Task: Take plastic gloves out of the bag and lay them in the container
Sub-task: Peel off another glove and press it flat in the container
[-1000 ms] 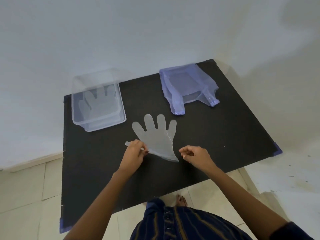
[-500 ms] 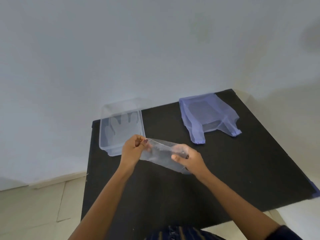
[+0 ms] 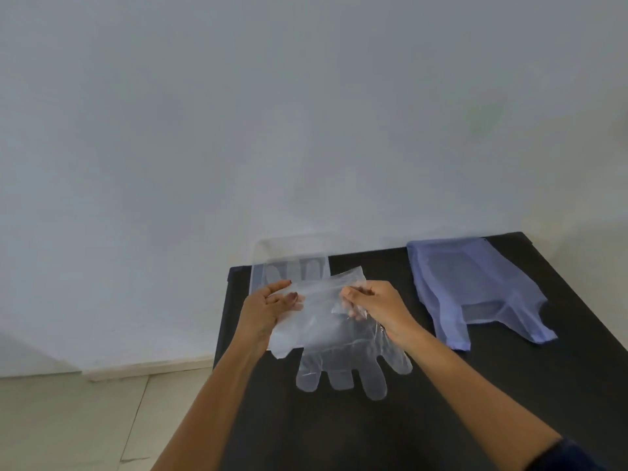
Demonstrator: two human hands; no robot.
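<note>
Both hands, left hand (image 3: 268,309) and right hand (image 3: 373,305), pinch the cuff of a clear thin plastic glove (image 3: 339,341) hanging above the black bench (image 3: 475,402), just before the clear plastic container (image 3: 258,266) at the bench's far left corner. The film could cling, fold or drape over the rim.

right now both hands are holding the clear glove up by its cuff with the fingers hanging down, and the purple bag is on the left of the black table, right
Not quite: in the head view the purple bag lies on the right of the black table, not the left. The rest holds: left hand and right hand hold the clear glove by its cuff, fingers hanging down.
</note>
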